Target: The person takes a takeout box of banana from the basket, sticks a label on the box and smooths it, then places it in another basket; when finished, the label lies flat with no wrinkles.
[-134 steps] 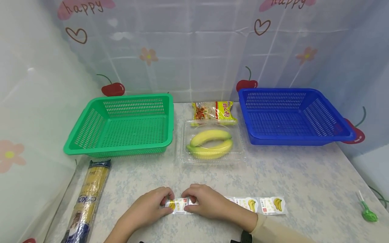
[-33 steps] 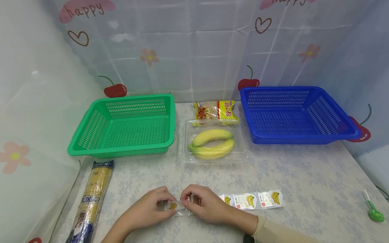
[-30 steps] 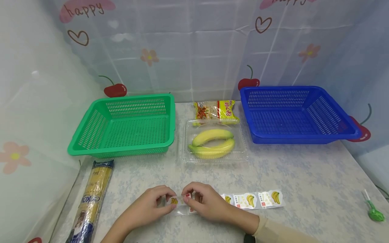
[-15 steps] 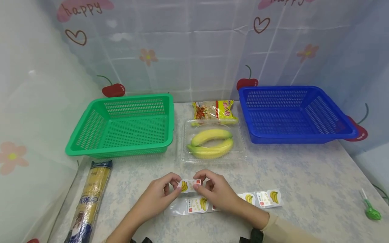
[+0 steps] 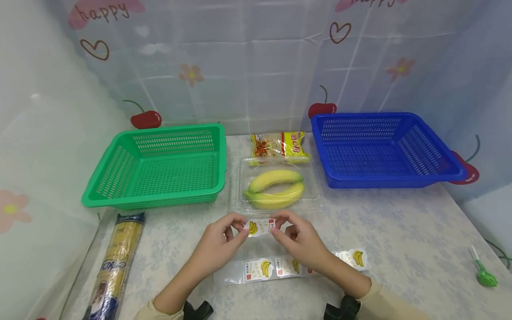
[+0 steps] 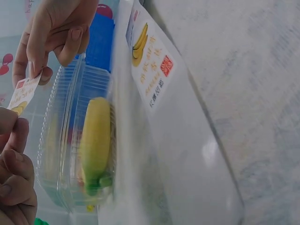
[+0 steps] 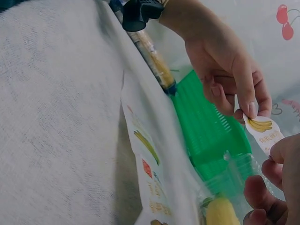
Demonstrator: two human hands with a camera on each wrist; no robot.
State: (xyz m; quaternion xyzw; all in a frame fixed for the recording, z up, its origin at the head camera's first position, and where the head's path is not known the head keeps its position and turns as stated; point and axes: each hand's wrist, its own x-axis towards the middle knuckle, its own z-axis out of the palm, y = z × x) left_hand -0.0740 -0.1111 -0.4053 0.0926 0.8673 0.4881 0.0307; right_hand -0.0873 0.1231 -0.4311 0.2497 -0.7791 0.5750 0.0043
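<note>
A white sticker (image 5: 262,227) printed with bananas is pinched at its two ends, in front of the clear plastic box (image 5: 238,208) that holds two bananas (image 5: 276,198). My left hand (image 5: 218,244) grips the banana-picture end between thumb and index finger. The other end, with a red mark, is between the thumb and index finger of my right hand (image 5: 304,242). In the left wrist view the sticker (image 6: 23,96) is held above the table. Below the hands lies the strip of banana stickers (image 5: 259,270), its left end bare backing. My right forearm hides part of it.
A green basket (image 5: 156,202) stands back left, a blue basket (image 5: 394,182) back right. Behind the box lies a yellow food packet (image 5: 278,146). A pasta packet (image 5: 116,262) lies at the left, a green-wrapped lollipop (image 5: 486,278) at the far right.
The sticker has come off the strip's left end, leaving bare backing there. Both hands have lifted it away and moved forward toward the clear box.
</note>
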